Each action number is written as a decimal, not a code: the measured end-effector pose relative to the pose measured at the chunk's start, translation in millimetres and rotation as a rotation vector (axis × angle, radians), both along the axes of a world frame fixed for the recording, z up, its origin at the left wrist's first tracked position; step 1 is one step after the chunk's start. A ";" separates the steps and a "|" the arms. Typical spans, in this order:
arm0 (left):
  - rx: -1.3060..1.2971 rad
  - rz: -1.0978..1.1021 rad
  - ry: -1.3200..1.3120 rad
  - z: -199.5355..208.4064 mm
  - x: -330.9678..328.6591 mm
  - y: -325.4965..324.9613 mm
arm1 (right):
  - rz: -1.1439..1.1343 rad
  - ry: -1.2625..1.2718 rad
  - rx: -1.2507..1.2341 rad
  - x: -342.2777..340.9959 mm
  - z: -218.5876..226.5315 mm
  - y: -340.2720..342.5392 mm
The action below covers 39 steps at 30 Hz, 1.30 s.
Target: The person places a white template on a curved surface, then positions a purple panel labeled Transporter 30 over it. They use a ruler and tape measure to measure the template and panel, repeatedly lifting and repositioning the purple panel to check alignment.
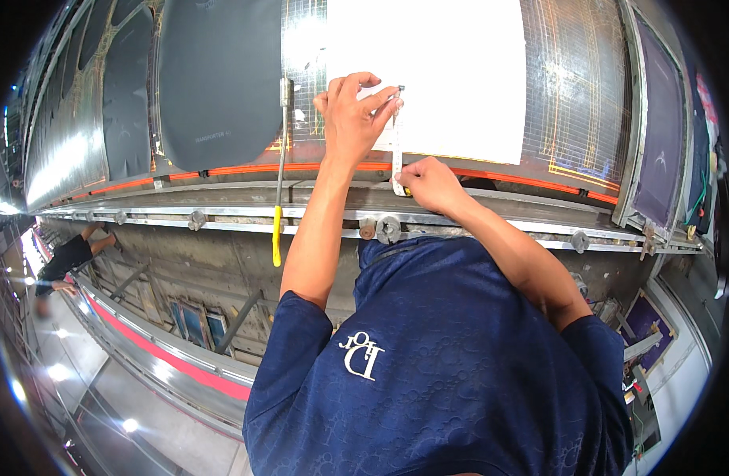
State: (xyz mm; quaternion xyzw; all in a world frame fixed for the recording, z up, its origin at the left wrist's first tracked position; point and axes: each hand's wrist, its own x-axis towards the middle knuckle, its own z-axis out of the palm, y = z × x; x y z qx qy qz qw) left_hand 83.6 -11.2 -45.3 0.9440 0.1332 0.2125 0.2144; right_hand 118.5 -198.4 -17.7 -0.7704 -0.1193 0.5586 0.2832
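A white tape measure runs up and down over the near part of a large white sheet. My left hand pinches the tape close to its dark metal end, thumb and index finger together and the other fingers curled loosely. Nearer to me, at the table's front edge, my right hand grips the tape's lower part with bent fingers. A small bit of yellow shows under that hand; the rest of what it covers is hidden. The sheet lies flat on a table surface marked with yellow grid lines.
A tool with a yellow handle and metal shaft hangs over the table's edge, left of my left arm. Dark panels lie farther left. A metal rail with knobs runs along the front. A purple framed screen stands right. Another person bends at far left.
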 end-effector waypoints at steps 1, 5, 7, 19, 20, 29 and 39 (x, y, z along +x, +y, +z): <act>-0.008 0.001 -0.002 -0.6 -0.1 -0.3 | 0.000 -0.002 -0.004 0.0 -0.7 -0.3; -0.018 -0.002 -0.008 -2.4 -0.7 -0.7 | 0.040 -0.018 0.018 1.6 -3.3 -1.4; -0.011 0.002 -0.009 -4.1 0.3 -0.5 | 0.034 -0.033 0.025 0.8 -2.7 -2.1; 0.018 0.002 -0.036 -5.6 -1.2 -0.4 | 0.035 -0.103 0.085 -2.9 -8.4 -5.0; 0.011 0.003 -0.046 -6.9 -1.0 -0.2 | 0.036 -0.100 0.079 -2.9 -7.9 -4.4; 0.032 0.012 -0.054 -9.9 -1.3 3.3 | 0.063 -0.130 0.083 -2.2 -7.0 -2.3; 0.046 0.001 -0.048 -12.7 -3.8 0.6 | 0.023 -0.090 0.094 -10.3 -1.9 -7.3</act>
